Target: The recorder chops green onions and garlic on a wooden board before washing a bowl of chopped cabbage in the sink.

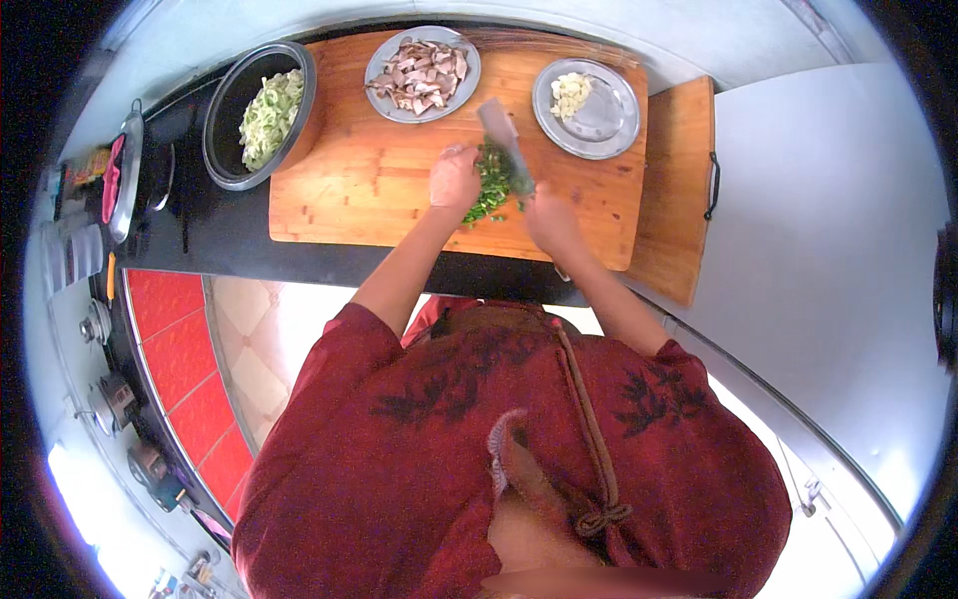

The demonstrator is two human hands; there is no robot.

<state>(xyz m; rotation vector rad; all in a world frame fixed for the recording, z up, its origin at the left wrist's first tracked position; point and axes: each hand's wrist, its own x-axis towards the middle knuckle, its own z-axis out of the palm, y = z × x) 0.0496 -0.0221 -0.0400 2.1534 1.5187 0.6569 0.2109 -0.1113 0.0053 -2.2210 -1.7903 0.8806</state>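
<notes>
Chopped green herbs (490,187) lie in a heap on a large wooden cutting board (359,202). My right hand (552,221) grips a cleaver (507,142), its blade blurred and slanting over the right side of the heap. At the heap's left edge rests my left hand (456,178), with its fingertips against the greens; its inner fingers are partly hidden. Behind the hands, on the board, a plate (372,101) bears sliced meat or mushroom (426,75), I cannot tell which. A metal plate (599,138) at the back right holds pale sliced garlic (570,93).
A dark bowl (217,142) of shredded pale-green vegetable (271,123) stands at the board's left. Beyond it are a metal lid (131,180) and an orange-handled tool (111,277). A second wooden board (677,195) with a black handle lies at the right, beside a pale flat surface (816,210).
</notes>
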